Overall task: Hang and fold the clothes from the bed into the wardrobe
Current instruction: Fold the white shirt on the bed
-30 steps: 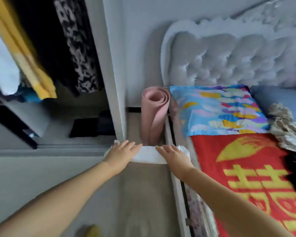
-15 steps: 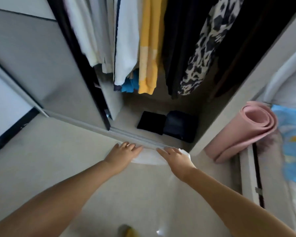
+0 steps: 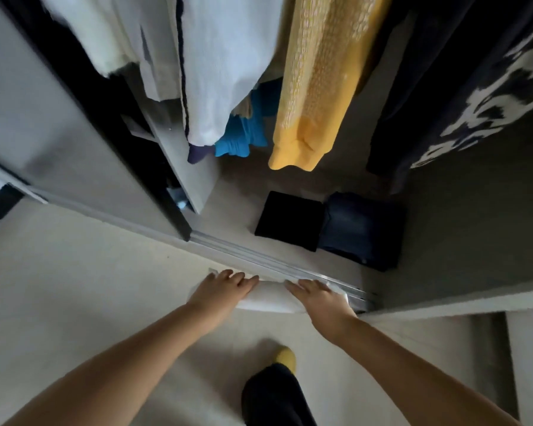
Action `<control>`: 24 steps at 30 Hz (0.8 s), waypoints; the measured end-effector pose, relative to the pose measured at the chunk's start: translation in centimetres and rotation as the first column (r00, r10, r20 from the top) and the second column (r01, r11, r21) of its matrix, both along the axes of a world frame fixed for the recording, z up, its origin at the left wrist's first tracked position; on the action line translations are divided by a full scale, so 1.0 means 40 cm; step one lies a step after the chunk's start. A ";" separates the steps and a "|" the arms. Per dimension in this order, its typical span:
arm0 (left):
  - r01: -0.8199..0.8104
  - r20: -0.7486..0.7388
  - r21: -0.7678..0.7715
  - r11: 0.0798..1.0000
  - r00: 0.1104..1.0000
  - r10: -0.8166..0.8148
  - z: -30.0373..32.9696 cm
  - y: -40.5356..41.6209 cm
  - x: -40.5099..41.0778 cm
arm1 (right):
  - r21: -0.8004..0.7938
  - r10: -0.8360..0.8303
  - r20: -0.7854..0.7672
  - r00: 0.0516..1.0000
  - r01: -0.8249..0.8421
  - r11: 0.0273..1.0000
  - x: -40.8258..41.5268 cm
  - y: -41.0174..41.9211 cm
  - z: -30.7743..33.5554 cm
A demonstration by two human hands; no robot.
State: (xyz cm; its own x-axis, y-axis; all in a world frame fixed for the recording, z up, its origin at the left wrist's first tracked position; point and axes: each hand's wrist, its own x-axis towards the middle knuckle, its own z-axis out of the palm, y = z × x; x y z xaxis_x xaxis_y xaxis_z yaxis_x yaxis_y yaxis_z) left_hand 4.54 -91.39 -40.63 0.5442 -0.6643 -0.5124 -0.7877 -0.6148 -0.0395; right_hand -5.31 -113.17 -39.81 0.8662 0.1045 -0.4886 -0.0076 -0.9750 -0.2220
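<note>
A folded white garment (image 3: 271,299) hangs in the air in front of the open wardrobe, just short of its sliding-door track (image 3: 259,262). My left hand (image 3: 225,290) grips its left end and my right hand (image 3: 320,302) its right end, fingers laid over the top and thumbs hidden beneath. On the wardrobe floor (image 3: 237,192) lie a folded black garment (image 3: 288,219) and a folded dark denim garment (image 3: 362,230) side by side. Above them hang a white garment (image 3: 225,56), a yellow one (image 3: 317,87), a blue one (image 3: 243,136) and a black-and-white patterned one (image 3: 490,96).
The grey sliding door (image 3: 43,133) covers the wardrobe's left half. The wardrobe's right side wall (image 3: 474,293) stands just right of my right hand. My foot in a yellow sock (image 3: 285,358) is on the pale floor below the hands.
My view has swung from the bed and pink mat to the open wardrobe and moved closer. Both hands keep the same hold on the folded white garment, now near the door track.
</note>
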 end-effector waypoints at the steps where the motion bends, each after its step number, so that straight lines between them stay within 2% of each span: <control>1: 0.006 0.004 0.000 1.000 1.000 -0.006 -0.037 -0.019 0.045 | -0.027 0.006 0.001 1.000 -0.006 1.000 0.047 -0.019 -0.033; 3: 0.009 0.033 -0.018 1.000 0.999 -0.009 -0.134 -0.068 0.151 | -0.069 0.001 0.009 1.000 0.000 0.998 0.160 -0.063 -0.133; 5: 0.033 0.137 -0.087 0.996 0.990 -0.021 -0.209 -0.107 0.247 | -0.125 0.009 0.038 0.999 -0.005 0.992 0.267 -0.100 -0.213; 7: 0.064 0.278 -0.174 0.983 0.960 -0.013 -0.293 -0.149 0.351 | -0.215 0.040 0.111 0.993 -0.016 0.976 0.384 -0.145 -0.308; 9: 0.082 0.324 -0.220 0.972 0.946 -0.006 -0.358 -0.202 0.452 | -0.258 0.054 0.187 0.981 -0.004 0.966 0.490 -0.191 -0.374; 11: 0.101 0.372 -0.293 0.951 0.928 0.016 -0.425 -0.267 0.555 | -0.337 0.094 0.326 0.941 0.022 0.941 0.589 -0.245 -0.438; 13: 0.068 0.374 -0.302 0.951 0.926 0.053 -0.500 -0.329 0.639 | -0.393 0.112 0.478 0.871 0.098 0.914 0.665 -0.294 -0.506; 14: 0.071 0.391 -0.331 0.941 0.918 0.069 -0.544 -0.359 0.679 | -0.381 0.075 0.481 0.873 0.131 0.915 0.697 -0.317 -0.554; 16: 0.071 0.395 -0.407 0.911 0.913 0.105 -0.631 -0.398 0.734 | -0.353 -0.001 0.383 0.924 0.147 0.924 0.740 -0.346 -0.642; 18: 0.054 0.390 -0.355 0.933 0.916 0.095 -0.773 -0.437 0.775 | -0.388 -0.047 0.356 0.933 0.193 0.901 0.764 -0.373 -0.759; 21: -0.033 0.216 -0.211 0.977 0.973 0.080 -0.986 -0.461 0.752 | -0.390 -0.088 0.270 0.959 0.193 0.900 0.724 -0.385 -0.927; 24: -0.044 0.138 -0.242 0.969 0.987 0.079 -1.148 -0.464 0.692 | -0.413 -0.131 0.195 0.972 0.202 0.888 0.644 -0.362 -1.060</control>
